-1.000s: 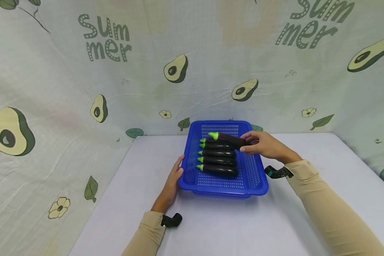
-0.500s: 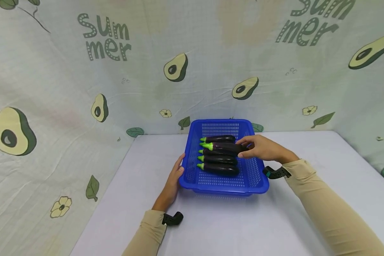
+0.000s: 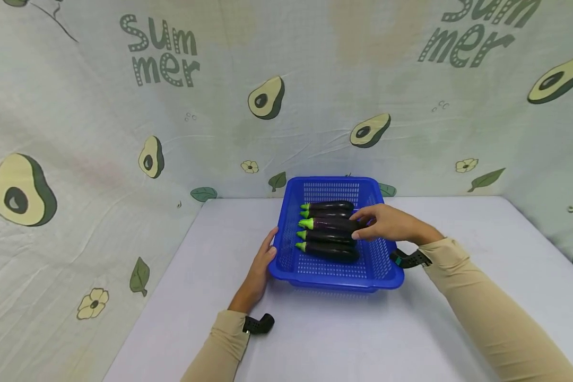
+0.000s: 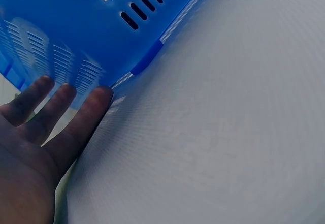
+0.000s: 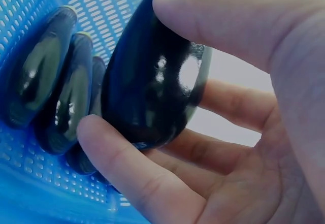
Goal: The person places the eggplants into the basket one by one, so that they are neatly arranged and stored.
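A blue plastic basket [image 3: 339,277] with perforated walls holds several dark purple eggplants [image 3: 328,251] with green stems, lying side by side with the stems to the left. My right hand [image 3: 387,223] grips another eggplant [image 3: 333,225] by its rounded end, over the middle of the row. In the right wrist view, thumb and fingers curl round that eggplant [image 5: 152,82]; whether it touches those below cannot be told. My left hand [image 3: 256,273] rests against the basket's left side; in the left wrist view its straight fingers [image 4: 76,125] touch the blue wall [image 4: 66,26].
The basket stands on a white-covered table [image 3: 210,249] near its back edge. Behind it hangs a pale cloth [image 3: 315,143] printed with avocados, leaves and lettering. A black band [image 3: 259,324] with a camera sits on each wrist.
My right hand has brought the eggplant down and toward me, from above the back of the row to its middle. The back eggplants it covered now show. The left hand stays at the basket.
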Motion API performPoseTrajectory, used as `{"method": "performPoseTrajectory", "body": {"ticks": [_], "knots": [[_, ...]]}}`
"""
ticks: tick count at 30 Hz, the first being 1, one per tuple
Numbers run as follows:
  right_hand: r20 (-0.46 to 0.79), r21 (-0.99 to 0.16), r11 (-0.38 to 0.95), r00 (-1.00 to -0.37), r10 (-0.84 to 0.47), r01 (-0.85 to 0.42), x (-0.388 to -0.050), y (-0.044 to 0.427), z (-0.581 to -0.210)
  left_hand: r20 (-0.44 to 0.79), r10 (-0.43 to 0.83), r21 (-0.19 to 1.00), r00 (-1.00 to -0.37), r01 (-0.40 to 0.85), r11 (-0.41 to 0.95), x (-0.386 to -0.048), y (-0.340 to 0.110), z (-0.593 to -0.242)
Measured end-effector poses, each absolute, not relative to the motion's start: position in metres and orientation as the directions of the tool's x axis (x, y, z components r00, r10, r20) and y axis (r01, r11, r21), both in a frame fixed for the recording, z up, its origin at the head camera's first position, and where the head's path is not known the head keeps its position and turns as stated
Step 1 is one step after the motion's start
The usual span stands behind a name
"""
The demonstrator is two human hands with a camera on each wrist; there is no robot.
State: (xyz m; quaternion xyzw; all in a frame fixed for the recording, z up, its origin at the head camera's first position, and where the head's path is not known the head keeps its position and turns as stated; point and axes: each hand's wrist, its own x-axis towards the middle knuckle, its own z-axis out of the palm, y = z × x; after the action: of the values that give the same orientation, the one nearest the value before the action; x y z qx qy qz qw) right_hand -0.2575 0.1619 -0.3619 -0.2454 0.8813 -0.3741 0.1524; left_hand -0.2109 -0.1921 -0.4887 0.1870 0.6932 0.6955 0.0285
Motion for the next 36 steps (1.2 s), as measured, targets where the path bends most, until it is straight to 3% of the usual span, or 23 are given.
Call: {"method": "performPoseTrajectory", "body": {"ticks": [13, 26, 36], "knots": [[-0.098, -0.68, 0.636, -0.814, -0.572, -0.365, -0.255, 0.156, -0.364, 0.209, 0.279, 0.977, -0.937, 0.215, -0.008, -0.209, -0.193, -0.489], [-0.156, -0.719, 0.618, -0.793, -0.589, -0.318, -0.255, 0.152, -0.365, 0.226, 0.291, 0.973, -0.929, 0.23, -0.023, -0.212, -0.192, -0.486], [-0.175, -0.685, 0.627, -0.752, -0.635, -0.37, -0.253, 0.145, -0.368, 0.197, 0.284, 0.977, -0.938, 0.21, 0.016, -0.209, -0.191, -0.487]]}}
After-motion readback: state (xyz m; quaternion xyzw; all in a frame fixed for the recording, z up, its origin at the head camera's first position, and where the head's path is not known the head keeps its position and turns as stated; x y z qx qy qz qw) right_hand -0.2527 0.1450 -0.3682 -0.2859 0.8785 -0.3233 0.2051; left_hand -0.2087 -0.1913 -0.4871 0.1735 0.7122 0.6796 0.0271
